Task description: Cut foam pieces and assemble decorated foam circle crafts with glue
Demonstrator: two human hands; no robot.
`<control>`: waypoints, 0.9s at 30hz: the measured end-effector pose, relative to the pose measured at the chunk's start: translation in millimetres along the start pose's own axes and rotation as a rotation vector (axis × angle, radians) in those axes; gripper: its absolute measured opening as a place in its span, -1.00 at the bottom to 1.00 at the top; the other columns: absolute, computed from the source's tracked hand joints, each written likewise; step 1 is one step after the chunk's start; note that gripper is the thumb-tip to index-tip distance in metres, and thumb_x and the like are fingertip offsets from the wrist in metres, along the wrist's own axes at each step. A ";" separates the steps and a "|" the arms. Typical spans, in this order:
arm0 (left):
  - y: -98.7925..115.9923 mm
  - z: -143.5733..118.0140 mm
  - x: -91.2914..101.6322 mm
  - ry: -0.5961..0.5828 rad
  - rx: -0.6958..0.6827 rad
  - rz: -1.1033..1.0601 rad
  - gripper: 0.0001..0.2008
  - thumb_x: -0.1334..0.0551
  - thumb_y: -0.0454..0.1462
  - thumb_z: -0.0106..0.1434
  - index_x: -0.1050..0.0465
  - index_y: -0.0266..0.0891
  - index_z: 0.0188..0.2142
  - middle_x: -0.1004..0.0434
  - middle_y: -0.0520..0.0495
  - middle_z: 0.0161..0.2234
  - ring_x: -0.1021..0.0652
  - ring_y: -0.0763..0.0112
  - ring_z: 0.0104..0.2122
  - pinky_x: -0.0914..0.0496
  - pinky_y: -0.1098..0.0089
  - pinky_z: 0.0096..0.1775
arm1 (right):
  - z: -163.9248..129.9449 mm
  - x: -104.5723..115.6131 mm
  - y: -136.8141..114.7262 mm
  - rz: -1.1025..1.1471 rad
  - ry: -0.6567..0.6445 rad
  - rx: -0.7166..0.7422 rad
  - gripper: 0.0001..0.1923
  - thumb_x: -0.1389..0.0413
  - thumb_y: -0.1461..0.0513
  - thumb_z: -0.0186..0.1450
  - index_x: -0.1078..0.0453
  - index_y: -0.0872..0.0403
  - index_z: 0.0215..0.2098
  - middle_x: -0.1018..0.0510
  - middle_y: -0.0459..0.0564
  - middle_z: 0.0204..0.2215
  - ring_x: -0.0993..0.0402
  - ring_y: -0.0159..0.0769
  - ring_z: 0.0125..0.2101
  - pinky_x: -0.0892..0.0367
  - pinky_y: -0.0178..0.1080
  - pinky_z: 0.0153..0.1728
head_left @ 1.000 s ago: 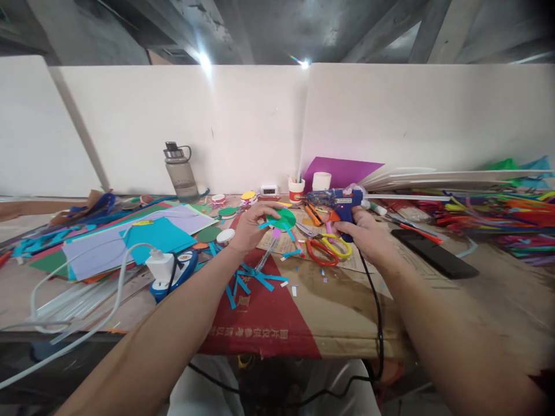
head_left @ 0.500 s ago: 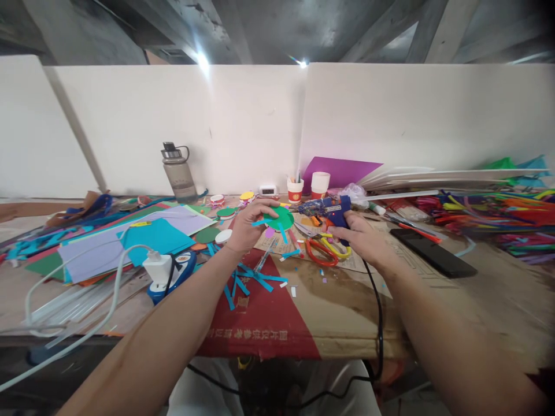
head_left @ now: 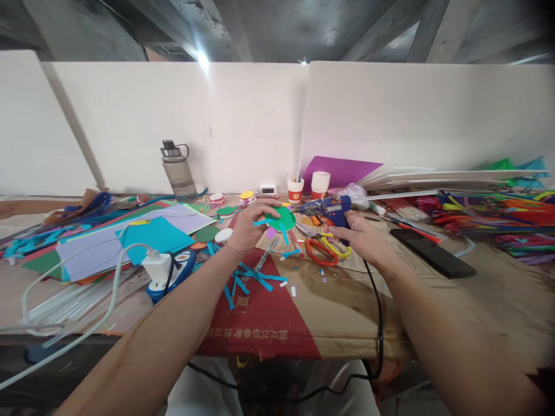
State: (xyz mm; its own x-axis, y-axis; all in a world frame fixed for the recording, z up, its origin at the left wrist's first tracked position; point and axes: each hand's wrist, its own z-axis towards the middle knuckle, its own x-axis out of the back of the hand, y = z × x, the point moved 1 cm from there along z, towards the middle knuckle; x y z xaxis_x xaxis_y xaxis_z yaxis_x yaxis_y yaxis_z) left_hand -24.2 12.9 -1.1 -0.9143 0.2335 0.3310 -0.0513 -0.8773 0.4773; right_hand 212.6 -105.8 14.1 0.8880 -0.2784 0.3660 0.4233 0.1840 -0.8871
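My left hand (head_left: 247, 228) holds a green paper disc (head_left: 282, 219) with blue paper strips stuck to it, lifted a little above the table. My right hand (head_left: 362, 240) grips a blue hot glue gun (head_left: 332, 208), its nozzle pointing left at the disc's right edge. A clear glue stick juts out of the gun's back to the right. The gun's black cord (head_left: 378, 312) runs down over the table's front edge. Loose blue strips (head_left: 251, 277) lie on the table below the disc.
Red and yellow scissors (head_left: 323, 249) lie under the gun. Coloured paper sheets (head_left: 130, 237) and a white plug (head_left: 158, 267) are at left, with a water bottle (head_left: 177, 172) behind them. A black phone (head_left: 433, 260) and pipe cleaners (head_left: 498, 216) are at right. Cups (head_left: 321, 182) stand by the white wall.
My right hand has brought the glue gun down and left, so its nozzle is close to the disc. My left hand has kept the disc nearly still.
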 end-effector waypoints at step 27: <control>-1.4 -1.5 -1.4 -0.006 0.003 0.000 -0.94 -0.34 -0.31 0.15 -0.51 -0.21 -0.34 -0.58 -0.16 -0.07 -0.55 0.28 -0.07 -0.45 0.24 -0.10 | -1.5 -2.0 -9.6 0.008 0.020 -0.006 -0.76 -0.21 0.08 0.03 -0.27 0.00 -0.45 -0.27 -0.21 -0.63 -0.17 -0.37 -0.56 -0.19 -0.29 -0.50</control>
State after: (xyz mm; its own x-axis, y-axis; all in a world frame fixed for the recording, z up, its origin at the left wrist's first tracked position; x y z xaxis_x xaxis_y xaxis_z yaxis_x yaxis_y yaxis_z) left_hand -23.4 13.2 -3.5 -0.9119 0.2357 0.3360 -0.0496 -0.8760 0.4798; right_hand 206.5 -108.4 21.4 0.8877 -0.2959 0.3527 0.4147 0.1811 -0.8918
